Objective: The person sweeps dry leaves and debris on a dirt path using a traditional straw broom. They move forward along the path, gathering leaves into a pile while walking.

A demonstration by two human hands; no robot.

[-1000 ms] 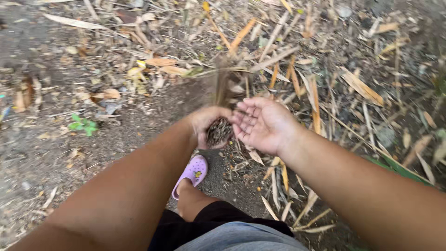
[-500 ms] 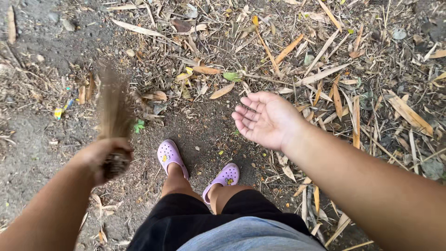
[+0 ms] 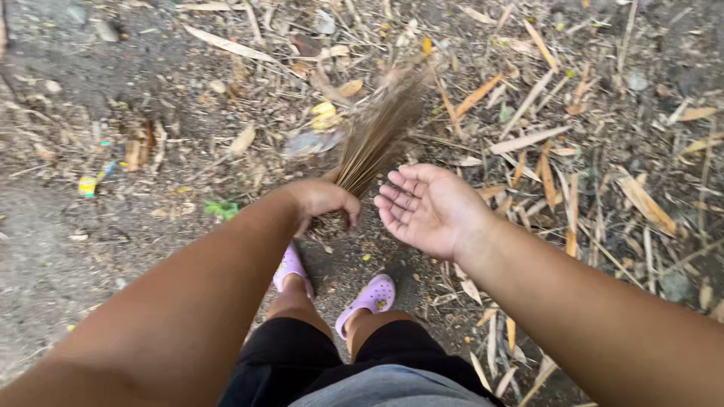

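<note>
Gripped light, springy broom bundle (image 3: 377,132) at its bound base in clenched left hand (image 3: 326,202); right hand (image 3: 430,207) open, empty.

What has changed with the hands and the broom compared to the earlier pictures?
The left hand swung the bundle of broom bristles out to the left side half a second ago, and now it has brought them back next to the open right hand. The left hand kept its grip; the right palm stayed open and empty. The purple clogs remain on the ground.
</note>
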